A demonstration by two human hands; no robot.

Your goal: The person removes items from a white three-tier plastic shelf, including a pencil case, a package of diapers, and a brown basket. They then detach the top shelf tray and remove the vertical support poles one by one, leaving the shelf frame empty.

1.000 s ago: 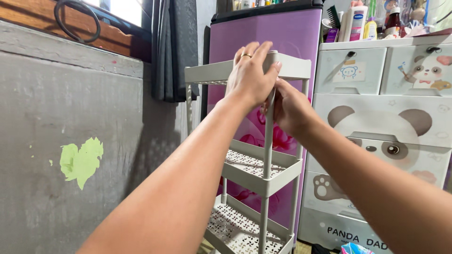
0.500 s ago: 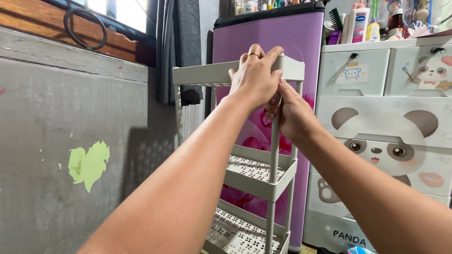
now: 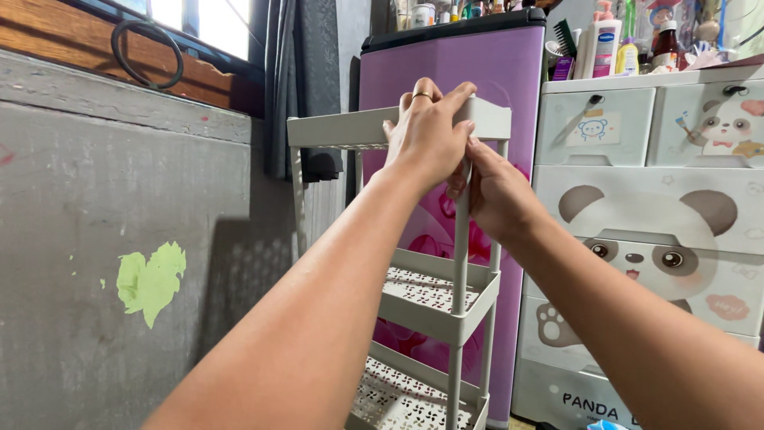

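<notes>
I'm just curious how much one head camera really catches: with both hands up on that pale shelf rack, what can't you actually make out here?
- Top tray corner joint: covered by the left hand.
- Right hand fingers: tucked behind the left hand, grip on the post unclear.
- Bottom shelf and rack feet: cut off by the lower edge.
- Bottles on the drawer chest: cropped by the top edge.

White lotion bottle [image 3: 605,44] atop drawers [image 3: 637,80]
</notes>
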